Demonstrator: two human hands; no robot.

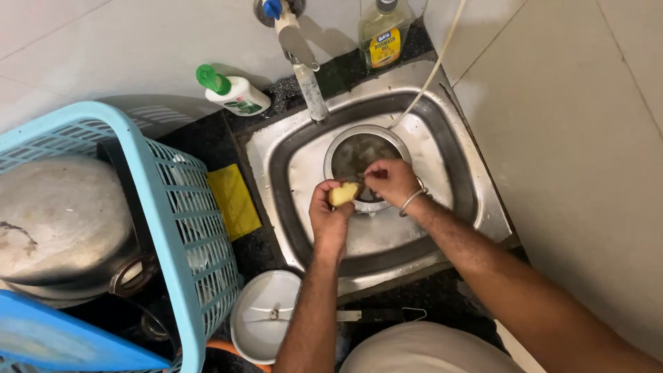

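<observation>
My left hand (329, 217) grips a small pale-yellow peeled piece of vegetable (344, 193) over the steel sink (463, 186). Against the piece's top, my right hand (391, 179), with a metal bangle on its wrist, pinches a thin tool that I can hardly see. Both hands hover above a round steel bowl (360, 148) standing in the sink basin, just under the tap (304, 69).
A blue plastic basket (173, 207) with large steel pans stands at left. A yellow sponge cloth (233, 200) lies beside the sink. A white bottle with green cap (233, 93) and a dish-gel bottle (384, 31) stand at the back. A white lid (262, 314) lies near the front edge.
</observation>
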